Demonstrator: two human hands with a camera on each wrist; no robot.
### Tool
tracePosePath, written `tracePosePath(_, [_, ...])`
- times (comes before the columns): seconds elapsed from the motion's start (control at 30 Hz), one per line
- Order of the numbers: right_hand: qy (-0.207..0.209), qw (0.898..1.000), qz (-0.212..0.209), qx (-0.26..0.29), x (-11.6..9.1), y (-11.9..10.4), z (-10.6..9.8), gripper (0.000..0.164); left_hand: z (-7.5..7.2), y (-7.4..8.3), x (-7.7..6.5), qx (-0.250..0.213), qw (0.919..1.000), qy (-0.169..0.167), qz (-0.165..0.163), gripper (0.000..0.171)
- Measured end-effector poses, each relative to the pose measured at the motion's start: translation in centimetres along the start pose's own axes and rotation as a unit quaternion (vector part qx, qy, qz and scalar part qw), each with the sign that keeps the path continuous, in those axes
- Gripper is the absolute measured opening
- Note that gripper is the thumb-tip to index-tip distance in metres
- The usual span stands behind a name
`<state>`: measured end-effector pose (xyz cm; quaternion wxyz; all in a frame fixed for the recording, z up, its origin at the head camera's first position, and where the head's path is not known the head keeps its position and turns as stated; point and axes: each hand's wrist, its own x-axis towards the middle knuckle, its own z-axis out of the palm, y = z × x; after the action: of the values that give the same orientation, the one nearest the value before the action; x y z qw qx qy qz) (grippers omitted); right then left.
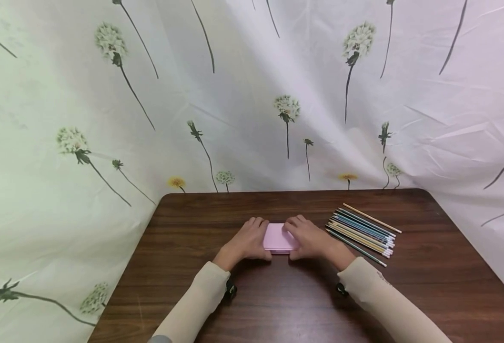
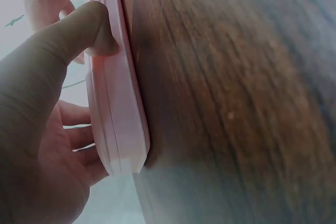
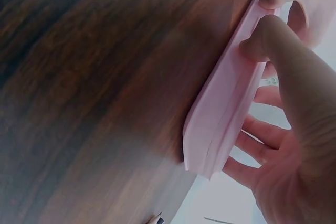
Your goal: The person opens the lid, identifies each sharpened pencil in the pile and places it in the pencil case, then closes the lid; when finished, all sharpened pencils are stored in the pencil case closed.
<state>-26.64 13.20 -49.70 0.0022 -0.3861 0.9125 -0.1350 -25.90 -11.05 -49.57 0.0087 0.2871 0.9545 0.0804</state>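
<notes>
A flat pink plastic case (image 1: 280, 237) with a lid seam along its side lies on the wooden table. My left hand (image 1: 251, 239) grips its left end, thumb against the near side and fingers around the far part. From the other end my right hand (image 1: 307, 238) holds it the same way, its fingers partly over the top. In the left wrist view the left thumb (image 2: 84, 30) presses the case's side wall near the seam. The right thumb (image 3: 268, 40) does likewise in the right wrist view. The lid looks closed, and whatever is inside is hidden.
A loose bundle of pencils (image 1: 361, 231), dark teal, blue and yellowish with white ends, lies right of the right hand. One pencil (image 1: 372, 218) lies apart at the back. The brown table (image 1: 183, 228) ends at a white flowered cloth (image 1: 243, 119) hanging behind.
</notes>
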Motion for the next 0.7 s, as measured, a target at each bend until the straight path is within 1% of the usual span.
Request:
tracePosePath(0.13, [-0.002, 1.000, -0.001, -0.001, 0.1, 0.0, 0.0, 0.066, 0.0, -0.1, 0.1, -0.009, 0.9999, 0.002, 0.008, 0.098])
tracePosePath(0.3, [-0.002, 1.000, -0.012, -0.003, 0.1, 0.1, -0.2, 0.065, 0.2, -0.2, 0.3, -0.005, 0.9998, 0.008, 0.017, 0.097])
tracePosePath(0.47, [-0.005, 1.000, -0.020, -0.004, 0.1, 0.4, -0.7, 0.066, 0.0, -0.1, 0.5, 0.001, 0.9997, 0.007, 0.024, 0.096])
tracePosePath(0.6, [-0.011, 1.000, -0.009, 0.016, 0.1, 0.6, -1.1, 0.063, -0.2, -0.1, 0.6, -0.001, 0.9997, -0.004, 0.024, 0.098])
tracePosePath(0.7, [-0.016, 0.999, -0.003, 0.031, 0.0, 0.5, -1.3, 0.063, -0.3, -0.2, 0.4, -0.016, 0.9995, -0.024, 0.008, 0.103])
